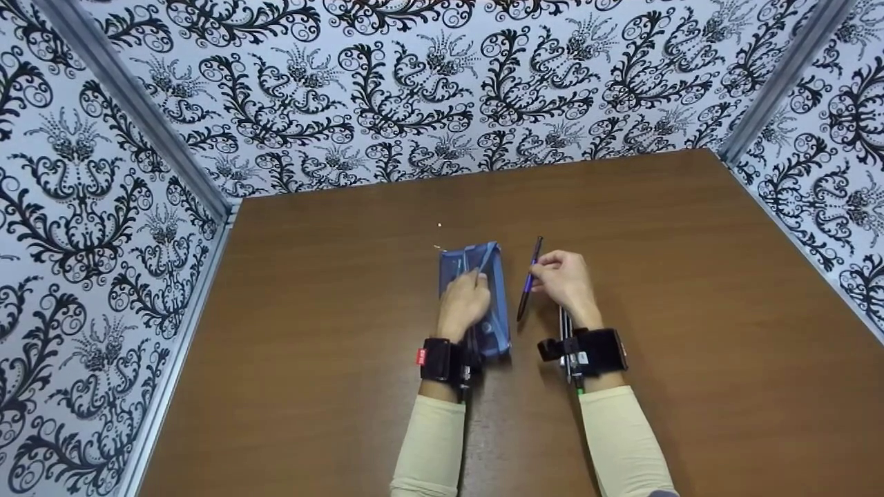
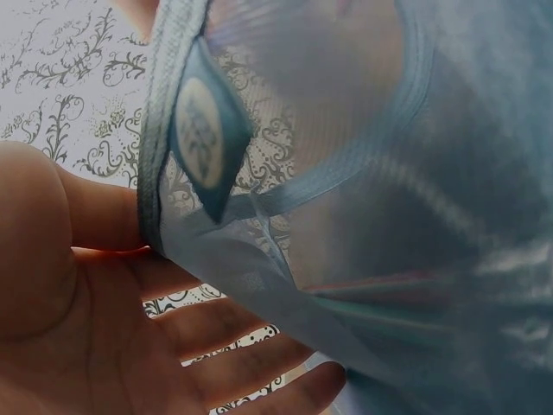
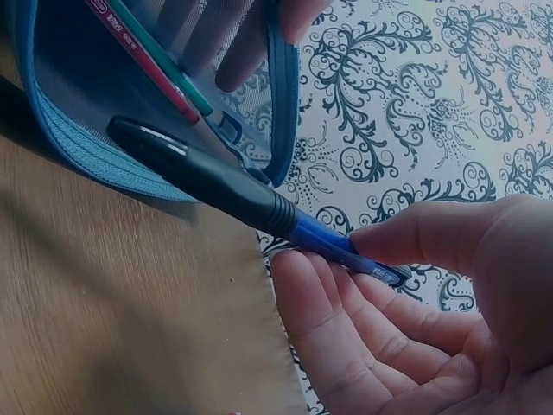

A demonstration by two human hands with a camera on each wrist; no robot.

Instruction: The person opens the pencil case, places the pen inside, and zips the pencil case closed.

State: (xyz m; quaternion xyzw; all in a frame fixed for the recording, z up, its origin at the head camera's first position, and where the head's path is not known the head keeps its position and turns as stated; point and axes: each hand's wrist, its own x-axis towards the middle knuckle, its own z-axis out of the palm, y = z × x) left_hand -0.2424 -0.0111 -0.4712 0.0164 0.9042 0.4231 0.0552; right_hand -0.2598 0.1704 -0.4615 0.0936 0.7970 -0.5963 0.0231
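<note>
Right hand: thumb and fingers pinch pen. Left hand grips rim of pouch, mouth parted. Step, as judged: stowing pen. Next move probably calls for aiming its black end into the mouth, rim steady. Pen blue and black, glossy, slanted, just beside pouch. Pouch blue, see-through; red stick and green stick inside. Bench brown.
</note>
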